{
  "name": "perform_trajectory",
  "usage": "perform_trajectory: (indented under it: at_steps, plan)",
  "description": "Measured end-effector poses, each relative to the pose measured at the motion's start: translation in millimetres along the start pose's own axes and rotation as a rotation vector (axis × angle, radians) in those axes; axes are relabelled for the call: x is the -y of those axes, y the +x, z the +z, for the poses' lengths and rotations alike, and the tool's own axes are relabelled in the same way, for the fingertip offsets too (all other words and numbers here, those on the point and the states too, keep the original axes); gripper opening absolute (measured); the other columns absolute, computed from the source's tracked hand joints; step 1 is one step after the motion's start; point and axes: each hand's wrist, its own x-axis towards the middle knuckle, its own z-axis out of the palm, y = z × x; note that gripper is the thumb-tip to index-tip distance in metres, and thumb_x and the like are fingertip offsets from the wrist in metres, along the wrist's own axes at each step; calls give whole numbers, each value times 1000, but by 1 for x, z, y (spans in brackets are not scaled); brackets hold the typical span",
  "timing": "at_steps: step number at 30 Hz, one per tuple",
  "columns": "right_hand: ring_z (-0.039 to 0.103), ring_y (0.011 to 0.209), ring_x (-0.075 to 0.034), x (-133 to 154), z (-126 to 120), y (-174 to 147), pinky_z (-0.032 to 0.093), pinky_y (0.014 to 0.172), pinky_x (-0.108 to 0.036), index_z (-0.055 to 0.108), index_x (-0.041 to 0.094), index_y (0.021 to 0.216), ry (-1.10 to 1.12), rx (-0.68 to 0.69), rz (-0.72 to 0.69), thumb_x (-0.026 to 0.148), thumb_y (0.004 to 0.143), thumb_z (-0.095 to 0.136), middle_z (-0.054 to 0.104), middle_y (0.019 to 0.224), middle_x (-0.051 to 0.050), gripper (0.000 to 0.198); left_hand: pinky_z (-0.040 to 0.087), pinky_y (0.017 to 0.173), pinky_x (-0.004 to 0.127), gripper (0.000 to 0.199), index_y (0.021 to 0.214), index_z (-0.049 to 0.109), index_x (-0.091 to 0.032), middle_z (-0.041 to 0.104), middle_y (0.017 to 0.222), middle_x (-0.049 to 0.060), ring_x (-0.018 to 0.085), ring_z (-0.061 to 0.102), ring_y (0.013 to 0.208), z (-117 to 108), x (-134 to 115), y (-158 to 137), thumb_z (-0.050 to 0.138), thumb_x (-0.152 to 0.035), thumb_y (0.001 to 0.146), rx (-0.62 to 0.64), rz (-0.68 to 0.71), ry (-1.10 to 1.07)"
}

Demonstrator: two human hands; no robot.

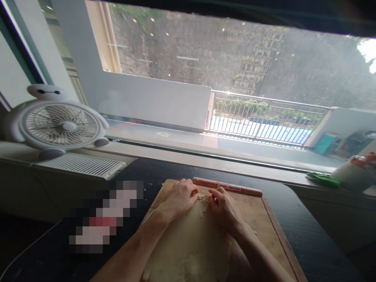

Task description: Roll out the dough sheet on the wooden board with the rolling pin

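Observation:
A wide, pale sheet of dough (188, 239) lies on a wooden board (254, 213). At its far end my left hand (184, 196) is closed, its fingers curled down against the dough's edge. Just across from it, my right hand (225, 205) bends its fingers in a pinch at the same edge, the index finger somewhat raised. Small dough scraps (202, 201) lie between the two hands. My fingers partly hide what they grip. Behind the hands, a reddish rolling pin (227, 187) with a printed label rests along the board's far edge.
The board sits on a dark table (299, 211). A blurred-out patch (102, 219) covers something on the left. A white fan (66, 125) stands beyond the table's left side. A green cloth (323, 179) lies on the right of the sill, below a large window.

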Motion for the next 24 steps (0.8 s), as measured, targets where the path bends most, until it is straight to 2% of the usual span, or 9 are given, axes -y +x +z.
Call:
perform_trajectory:
  at_steps: [3, 7, 12, 15, 17, 20, 24]
  plan:
    - [54, 73, -12, 2, 0, 2, 36, 65, -23, 64, 24, 87, -51, 38, 48, 24, 81, 47, 57, 88, -2, 18, 37, 80, 29, 18, 78, 62, -21, 59, 84, 4, 17, 51, 85, 1, 2, 0, 44, -26, 79, 6, -2, -6]
    - [52, 66, -11, 2, 0, 4, 33, 59, -21, 60, 22, 77, 4, 43, 93, 23, 76, 51, 58, 78, 1, 9, 38, 79, 28, 17, 80, 61, -21, 60, 83, 3, 17, 51, 83, 0, 3, 1, 44, -25, 79, 21, -1, -25]
    - [48, 59, -10, -1, 1, 4, 32, 55, -21, 56, 20, 73, 100, -80, 91, 25, 81, 45, 57, 66, 2, 14, 38, 79, 27, 21, 83, 63, -22, 61, 85, 2, 16, 51, 85, -3, 2, 0, 43, -26, 81, 34, 32, -22]
    - [47, 65, -11, 2, -2, 3, 33, 61, -22, 53, 19, 73, 36, -205, -3, 23, 84, 43, 56, 71, 1, 15, 38, 78, 27, 22, 79, 64, -22, 61, 84, 1, 16, 51, 84, -4, 3, 0, 42, -26, 81, 49, 52, -12]
    - [48, 73, -13, 6, -5, 2, 34, 67, -23, 53, 19, 76, -14, -219, -99, 21, 85, 43, 56, 78, -1, 13, 38, 79, 27, 22, 78, 64, -22, 60, 83, 1, 16, 51, 84, -2, 4, 1, 42, -26, 81, 37, 43, -1]
    - [47, 82, -14, 12, -8, 0, 34, 74, -25, 53, 18, 80, -68, -155, -217, 18, 85, 42, 55, 84, -3, 12, 38, 78, 27, 22, 78, 64, -22, 61, 83, 1, 15, 52, 84, -2, 4, 2, 42, -23, 80, 2, 12, 9]
    - [47, 81, -14, 14, -9, -6, 34, 72, -24, 54, 19, 79, -59, -23, -274, 17, 83, 47, 55, 83, -2, 9, 39, 75, 26, 21, 78, 65, -23, 63, 81, 0, 14, 54, 80, -12, -3, 0, 44, -21, 78, -29, -3, 19]
